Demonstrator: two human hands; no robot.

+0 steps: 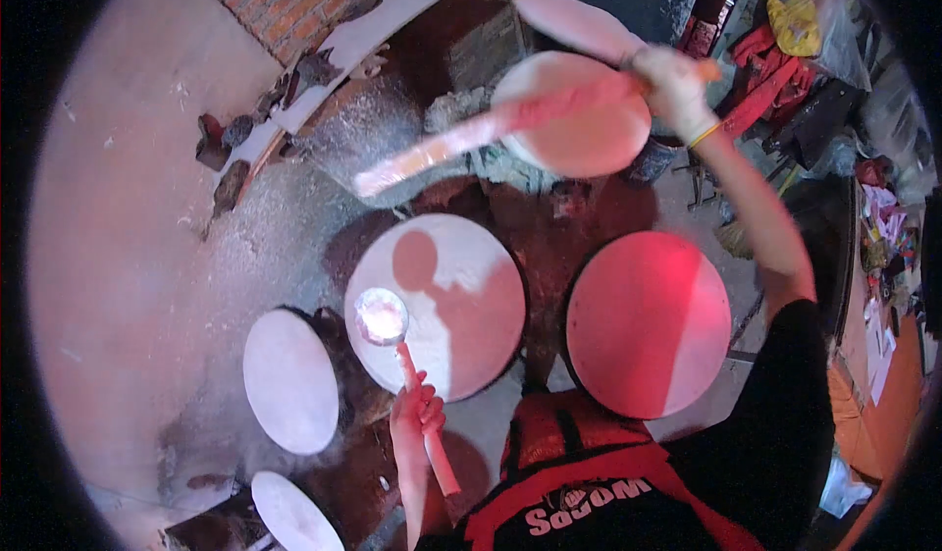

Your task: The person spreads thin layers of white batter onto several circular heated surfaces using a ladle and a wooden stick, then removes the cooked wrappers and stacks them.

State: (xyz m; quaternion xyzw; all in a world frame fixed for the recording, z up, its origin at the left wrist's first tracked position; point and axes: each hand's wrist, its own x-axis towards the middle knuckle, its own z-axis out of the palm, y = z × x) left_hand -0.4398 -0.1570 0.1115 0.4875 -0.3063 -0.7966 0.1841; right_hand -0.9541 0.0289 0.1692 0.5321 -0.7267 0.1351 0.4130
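Observation:
My left hand point(419, 405) grips the middle of a pinkish handle of a round-headed implement point(383, 317). Its shiny head glows in strong light over a large pale round disc point(478, 286), which looks like a drum head and carries shadows of a hand and a round tool. Higher up, my right hand point(673, 89) is closed around the orange handle of a long stick-like implement point(471, 139). That implement is blurred by motion and slants down to the left, passing in front of another pale disc point(589, 142). Whether it touches this disc I cannot tell.
A red-lit disc point(640, 323) stands right of centre. Tilted pale discs stand at left point(291, 382), bottom left point(294, 514) and top point(570, 21). Red cloth and plastic bags point(773, 65) lie at upper right. A cluttered table point(879, 360) runs along the right edge.

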